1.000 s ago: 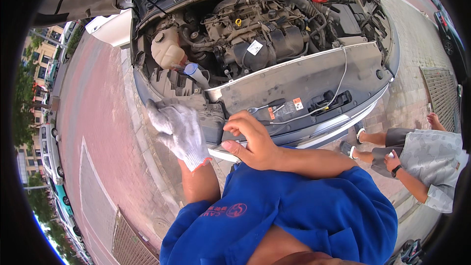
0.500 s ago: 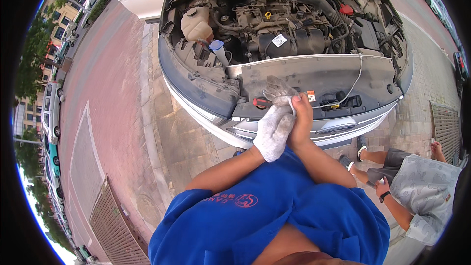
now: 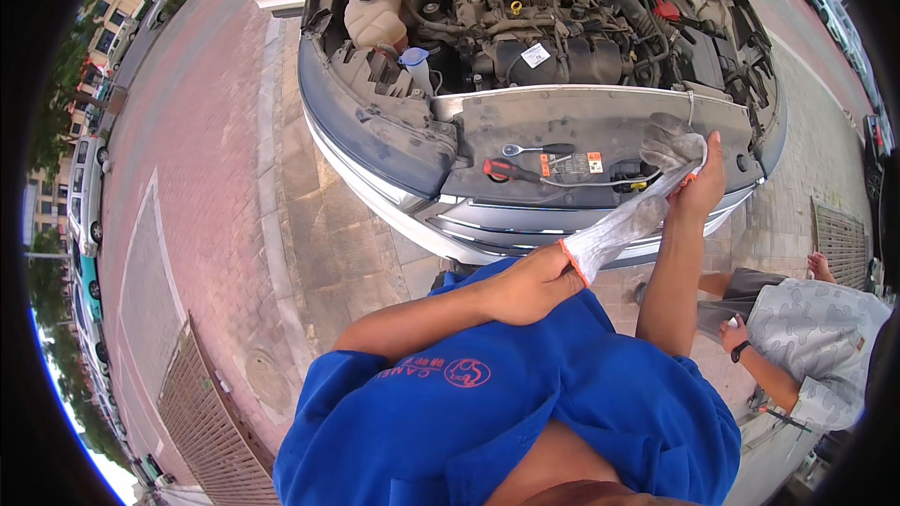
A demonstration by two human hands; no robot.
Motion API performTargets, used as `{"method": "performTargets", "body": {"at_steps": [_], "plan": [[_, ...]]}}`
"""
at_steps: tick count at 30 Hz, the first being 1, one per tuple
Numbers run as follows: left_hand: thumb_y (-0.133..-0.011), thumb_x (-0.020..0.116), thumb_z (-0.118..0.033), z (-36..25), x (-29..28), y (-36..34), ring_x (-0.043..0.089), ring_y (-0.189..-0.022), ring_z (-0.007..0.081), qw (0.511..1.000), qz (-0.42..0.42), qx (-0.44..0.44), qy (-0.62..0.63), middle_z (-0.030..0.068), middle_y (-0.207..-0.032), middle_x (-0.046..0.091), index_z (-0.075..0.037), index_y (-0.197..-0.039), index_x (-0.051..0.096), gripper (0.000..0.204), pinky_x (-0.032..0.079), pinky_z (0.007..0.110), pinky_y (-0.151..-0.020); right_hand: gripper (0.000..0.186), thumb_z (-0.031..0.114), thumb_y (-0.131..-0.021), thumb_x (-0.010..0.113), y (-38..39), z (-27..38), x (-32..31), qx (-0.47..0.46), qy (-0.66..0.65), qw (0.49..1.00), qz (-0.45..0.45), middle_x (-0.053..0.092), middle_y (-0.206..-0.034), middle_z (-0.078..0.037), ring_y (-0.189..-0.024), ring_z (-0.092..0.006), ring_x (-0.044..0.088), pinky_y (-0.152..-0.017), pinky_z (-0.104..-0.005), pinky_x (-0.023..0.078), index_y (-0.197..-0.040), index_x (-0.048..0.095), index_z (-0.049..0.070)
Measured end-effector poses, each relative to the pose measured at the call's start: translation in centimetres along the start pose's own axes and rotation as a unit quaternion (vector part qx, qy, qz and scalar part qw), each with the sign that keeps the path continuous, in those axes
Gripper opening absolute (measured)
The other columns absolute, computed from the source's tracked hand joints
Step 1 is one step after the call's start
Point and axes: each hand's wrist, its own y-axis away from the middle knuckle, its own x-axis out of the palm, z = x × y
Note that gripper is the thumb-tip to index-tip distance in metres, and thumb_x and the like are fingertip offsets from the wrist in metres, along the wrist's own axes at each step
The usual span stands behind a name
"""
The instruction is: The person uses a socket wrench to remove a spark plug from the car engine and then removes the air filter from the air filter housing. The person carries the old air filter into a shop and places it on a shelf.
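A stained white knitted work glove (image 3: 619, 230) with an orange cuff edge stretches between my hands in front of the car. Its cuff end meets my left hand (image 3: 530, 287), which is bare at the back and wrist; the fingertips are hidden at the cuff, so their grip is unclear. My bare right hand (image 3: 705, 180) is closed on the far end, beside dirty grey glove fingers (image 3: 670, 142). A second orange edge shows near this hand. Left of it, a ratchet wrench (image 3: 538, 149) and a red-and-black screwdriver (image 3: 509, 171) lie on the front panel.
The open engine bay (image 3: 553, 37) lies ahead, with a coolant tank (image 3: 375, 17) and blue-capped filler (image 3: 413, 58). A pale cable (image 3: 581, 185) crosses the front panel (image 3: 483, 122). Another person in a grey patterned shirt (image 3: 806, 347) is at the right.
My hands have moved apart, the right going right and forward. The glove has been drawn off most of my left hand and stretched out. The ratchet wrench has come into view.
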Motion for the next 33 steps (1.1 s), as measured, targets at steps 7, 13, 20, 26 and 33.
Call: {"method": "performTargets", "body": {"at_steps": [7,13,20,26,33], "plan": [[-0.103,0.055,-0.017,-1.5,-4.0,1.4,0.055,-0.083,0.0083,0.949,-0.267,0.146,0.083,0.0013,-0.091,0.063,0.001,-0.1,0.064,0.02,0.045,0.027,-0.072,0.046,0.035,-0.107,0.037,-0.5,-3.1,-3.4,0.151,-0.192,0.967,0.066,0.063,-0.131,-0.014,-0.117,-0.0273,0.063,-0.1,-0.0404,0.05,-0.131,0.057,0.001],[-0.089,0.063,-0.017,-0.6,-3.9,-1.1,0.064,-0.085,0.0402,0.774,-0.257,0.084,-0.573,0.0243,-0.091,0.067,0.004,-0.093,0.067,0.021,0.05,0.05,-0.078,0.057,0.047,-0.106,0.043,12.1,-5.7,4.7,0.375,-0.149,0.874,0.27,0.053,-0.139,-0.009,-0.112,-0.0193,0.062,-0.096,-0.0355,0.05,-0.139,0.049,0.001],[-0.088,0.067,-0.017,-2.8,-3.9,2.5,0.063,-0.105,0.0388,0.807,-0.094,0.105,-0.573,0.0214,-0.108,0.067,0.004,-0.105,0.069,0.027,0.052,0.046,-0.091,0.025,0.011,-0.106,0.043,10.6,-8.5,8.9,0.288,-0.039,0.942,0.166,0.068,-0.105,-0.01,-0.087,-0.0152,0.067,-0.076,-0.0298,0.056,-0.119,0.06,-0.003],[-0.098,0.061,-0.013,3.0,-7.0,9.2,0.066,-0.111,0.0299,0.947,-0.271,-0.08,-0.157,0.0176,-0.119,0.067,0.002,-0.118,0.067,0.026,0.05,0.037,-0.097,0.026,0.017,-0.107,0.047,7.1,-5.6,12.5,-0.112,0.024,0.985,0.13,0.068,-0.092,-0.004,-0.083,-0.0098,0.06,-0.074,-0.0272,0.05,-0.117,0.062,-0.002],[-0.096,0.056,-0.013,19.1,-11.8,20.1,0.066,-0.106,0.0297,0.647,-0.652,0.041,0.393,0.0142,-0.116,0.064,0.0,-0.114,0.06,0.023,0.058,0.031,-0.085,0.02,0.007,-0.095,0.061,8.7,-10.7,17.4,-0.218,0.198,0.931,0.216,0.065,-0.085,-0.022,-0.078,-0.035,0.066,-0.069,-0.0384,0.05,-0.112,0.061,-0.003]]}}
